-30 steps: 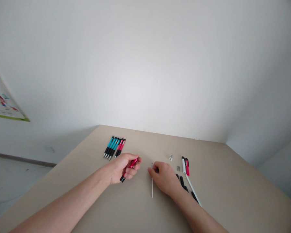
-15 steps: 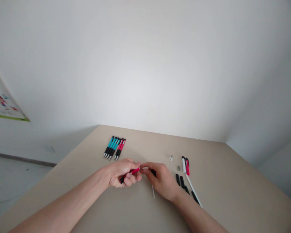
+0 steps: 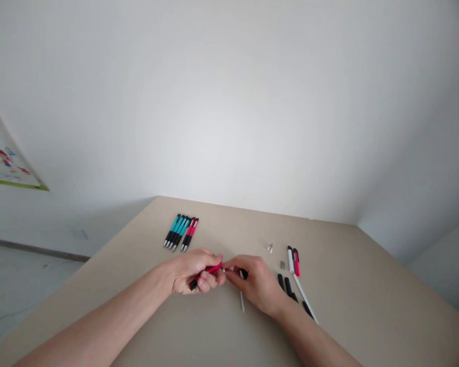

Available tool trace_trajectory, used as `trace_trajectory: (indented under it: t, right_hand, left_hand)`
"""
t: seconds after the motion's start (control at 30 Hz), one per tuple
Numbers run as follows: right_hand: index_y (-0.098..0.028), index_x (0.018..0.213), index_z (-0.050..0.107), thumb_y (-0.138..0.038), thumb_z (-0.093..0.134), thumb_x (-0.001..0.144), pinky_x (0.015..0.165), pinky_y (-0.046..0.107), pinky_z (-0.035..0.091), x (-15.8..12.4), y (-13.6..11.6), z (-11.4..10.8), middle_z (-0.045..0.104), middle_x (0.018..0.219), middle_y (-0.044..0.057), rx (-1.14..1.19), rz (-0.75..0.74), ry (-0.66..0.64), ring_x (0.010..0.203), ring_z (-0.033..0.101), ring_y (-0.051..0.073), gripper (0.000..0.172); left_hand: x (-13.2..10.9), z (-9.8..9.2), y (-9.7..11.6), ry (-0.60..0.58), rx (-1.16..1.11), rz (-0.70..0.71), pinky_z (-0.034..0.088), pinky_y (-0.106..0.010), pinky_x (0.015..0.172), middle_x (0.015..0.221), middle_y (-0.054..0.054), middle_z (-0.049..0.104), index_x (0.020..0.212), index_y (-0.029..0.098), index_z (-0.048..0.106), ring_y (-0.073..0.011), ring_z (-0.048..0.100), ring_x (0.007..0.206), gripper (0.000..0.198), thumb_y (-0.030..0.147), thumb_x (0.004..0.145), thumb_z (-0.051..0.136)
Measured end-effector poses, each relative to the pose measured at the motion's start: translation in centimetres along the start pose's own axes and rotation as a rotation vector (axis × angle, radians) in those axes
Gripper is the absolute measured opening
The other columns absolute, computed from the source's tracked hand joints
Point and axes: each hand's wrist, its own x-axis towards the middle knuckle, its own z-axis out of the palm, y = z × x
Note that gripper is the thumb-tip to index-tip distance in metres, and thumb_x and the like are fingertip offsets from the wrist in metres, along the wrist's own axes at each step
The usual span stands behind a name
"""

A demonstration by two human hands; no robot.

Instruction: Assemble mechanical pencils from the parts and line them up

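Observation:
My left hand (image 3: 199, 271) is closed around a red pen barrel (image 3: 214, 268), whose black end sticks out at the lower left. At the barrel's right end, my right hand (image 3: 254, 280) pinches a small whitish piece (image 3: 224, 270), too small to make out fully. A black part (image 3: 244, 273) shows within the right hand, partly hidden by its fingers. Below that hand a thin white refill (image 3: 242, 302) lies on the beige table (image 3: 199, 331).
Several blue pens (image 3: 175, 232) and red pens (image 3: 190, 234) lie at the back left. To the right are a white barrel (image 3: 290, 259), a red barrel (image 3: 296, 262), black grips (image 3: 288, 286), springs (image 3: 282, 265), small tips (image 3: 270, 248) and a long white refill (image 3: 304, 295).
My right fingertips have drawn slightly right from the red barrel's end, and a whitish piece now shows between them. My left hand has barely moved.

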Motion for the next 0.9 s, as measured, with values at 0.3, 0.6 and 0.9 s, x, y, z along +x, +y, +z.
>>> trace_trajectory:
  t: [0.3, 0.6, 0.9]
  right_hand:
    - [-0.016, 0.082, 0.067, -0.025, 0.055, 0.086, 0.054, 0.019, 0.034, -0.1, -0.4, -0.1, 0.054, 0.059, -0.003, 0.055, 0.068, 0.061, 0.054, 0.045, 0.009, 0.016]
    - [-0.015, 0.081, 0.062, -0.029, 0.053, 0.084, 0.052, 0.021, 0.031, -0.2, 0.3, 0.1, 0.042, 0.056, -0.005, 0.189, 0.222, 0.109, 0.053, 0.038, 0.009, 0.016]
    - [-0.016, 0.073, 0.056, -0.017, 0.052, 0.076, 0.054, 0.019, 0.035, -0.2, -0.7, -0.3, 0.048, 0.059, -0.005, 0.215, 0.151, 0.097, 0.055, 0.043, 0.009, 0.005]
  left_hand:
    - [0.2, -0.2, -0.1, -0.058, -0.065, 0.061, 0.024, -0.011, 0.035, 0.06, -0.005, 0.053, 0.074, 0.009, 0.054, -0.0027, 0.031, 0.039, 0.025, 0.025, 0.092, 0.047]
    - [0.7, -0.2, 0.2, 0.18, -0.263, 0.15, 0.043, -0.015, 0.044, 0.064, -0.008, 0.057, 0.082, 0.009, 0.051, -0.0073, 0.048, 0.045, 0.017, 0.011, 0.092, 0.038]
    - [0.7, 0.6, 0.4, 0.276, -0.265, 0.386, 0.055, -0.029, 0.053, 0.068, -0.013, 0.065, 0.078, 0.008, 0.051, -0.0157, 0.063, 0.05, 0.021, 0.009, 0.092, 0.035]
